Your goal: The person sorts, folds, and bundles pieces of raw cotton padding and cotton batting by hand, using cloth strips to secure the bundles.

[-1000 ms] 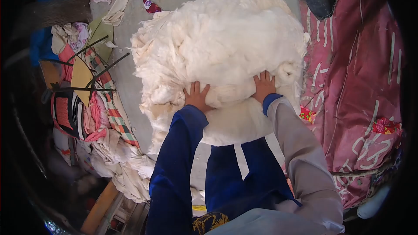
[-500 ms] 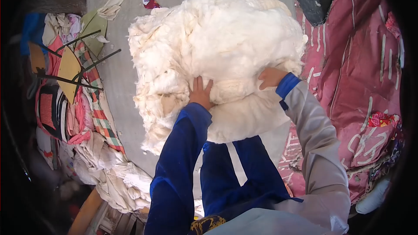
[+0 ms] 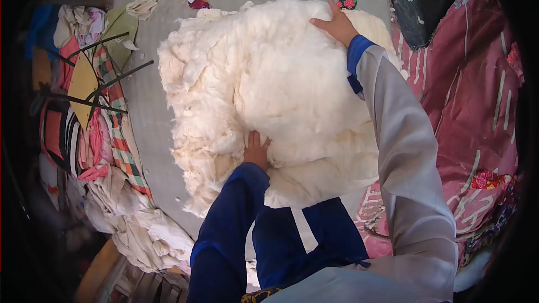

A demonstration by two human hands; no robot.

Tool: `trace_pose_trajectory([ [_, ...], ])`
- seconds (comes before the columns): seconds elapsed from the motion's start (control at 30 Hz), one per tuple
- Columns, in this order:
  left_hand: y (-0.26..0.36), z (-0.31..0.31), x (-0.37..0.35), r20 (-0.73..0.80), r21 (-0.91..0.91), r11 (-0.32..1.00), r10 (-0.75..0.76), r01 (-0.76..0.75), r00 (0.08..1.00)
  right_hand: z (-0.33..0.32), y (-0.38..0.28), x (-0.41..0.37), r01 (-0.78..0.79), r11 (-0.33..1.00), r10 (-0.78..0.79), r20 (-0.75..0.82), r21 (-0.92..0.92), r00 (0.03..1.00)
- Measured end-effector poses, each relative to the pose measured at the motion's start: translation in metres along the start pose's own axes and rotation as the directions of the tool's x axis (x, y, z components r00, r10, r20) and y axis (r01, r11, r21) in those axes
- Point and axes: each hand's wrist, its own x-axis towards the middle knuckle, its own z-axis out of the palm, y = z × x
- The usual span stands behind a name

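Note:
A big heap of white raw cotton [image 3: 269,90] lies on the grey floor in front of me. My left hand [image 3: 256,150] presses flat against the near side of the heap, fingers apart. My right hand [image 3: 337,23] rests on the far top of the heap, fingers spread over the fibre, with its grey sleeve stretched across the pile. Neither hand closes around anything that I can see.
A maroon quilt cover [image 3: 466,106] with white stitching lies at the right. Piled cloths and rags [image 3: 112,151] run along the left, with a thin dark metal frame [image 3: 95,78] among them. Bare grey floor [image 3: 151,112] shows between the rags and the cotton.
My right hand has moved from the near edge of the heap up to its far top. The left hand has stayed low on the near side. The cotton has bulged toward me.

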Motion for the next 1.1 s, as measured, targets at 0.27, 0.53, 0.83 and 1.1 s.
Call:
trace_pose_trajectory([
  [0.27, 0.001, -0.029, 0.012, -0.039, -0.012, 0.998, 0.063, -0.064, 0.997, -0.103, 0.056, -0.13, 0.24, 0.796, 0.4, 0.78, -0.556, 0.481],
  [0.53, -0.007, -0.038, 0.018, 0.021, 0.007, 0.997, 0.083, -0.083, 0.996, -0.143, -0.005, -0.1, 0.293, 0.49, 0.515, 0.544, -0.821, 0.663],
  [0.83, -0.005, -0.044, 0.02, 0.008, -0.043, 0.994, 0.102, -0.102, 0.995, -0.107, -0.091, -0.045, 0.368, 0.802, -0.306, 0.205, -0.471, 0.93],
  [1.1, 0.002, -0.085, -0.002, 0.068, -0.08, 0.993, 0.087, -0.081, 0.994, -0.116, -0.136, -0.204, 0.531, 0.691, -0.059, 0.694, -0.49, 0.717],
])
